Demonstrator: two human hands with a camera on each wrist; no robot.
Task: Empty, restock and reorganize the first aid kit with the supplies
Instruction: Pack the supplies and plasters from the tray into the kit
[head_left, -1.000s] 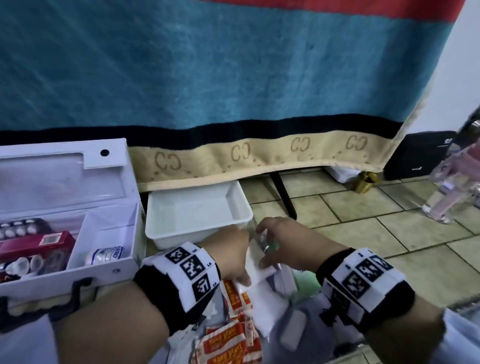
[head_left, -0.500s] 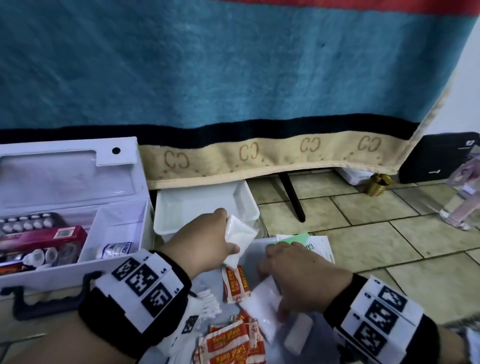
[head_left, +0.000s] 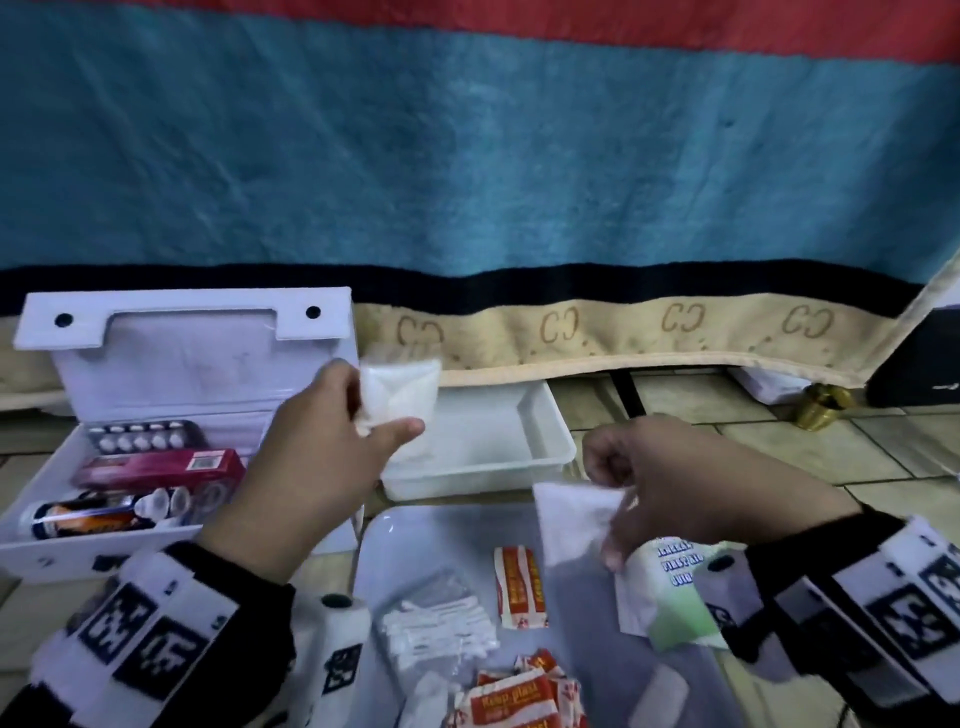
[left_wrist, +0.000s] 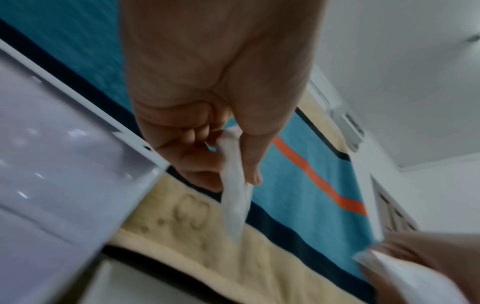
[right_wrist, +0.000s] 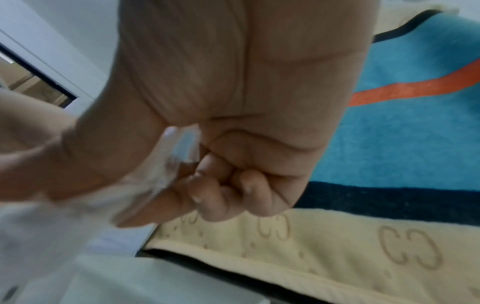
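Since a moment ago our left hand (head_left: 311, 457) lifts its pinched white gauze packet (head_left: 397, 397) toward the first aid kit (head_left: 171, 364) at nine o'clock; our right hand (head_left: 670, 483) pinches another packet (head_left: 571, 514). Light, limp, best held by an edge.

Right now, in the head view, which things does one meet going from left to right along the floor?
Open white plastic first aid box → empty white rectangular plastic tray → thin black metal leg → small brass-coloured object → black case.

Left hand (head_left: 317, 457) raised far-left, thumb and fingers pinching white packet (head_left: 400, 395). Right hand (head_left: 675, 483) lower, right, fingers curled, pinching second packet (head_left: 571, 519).
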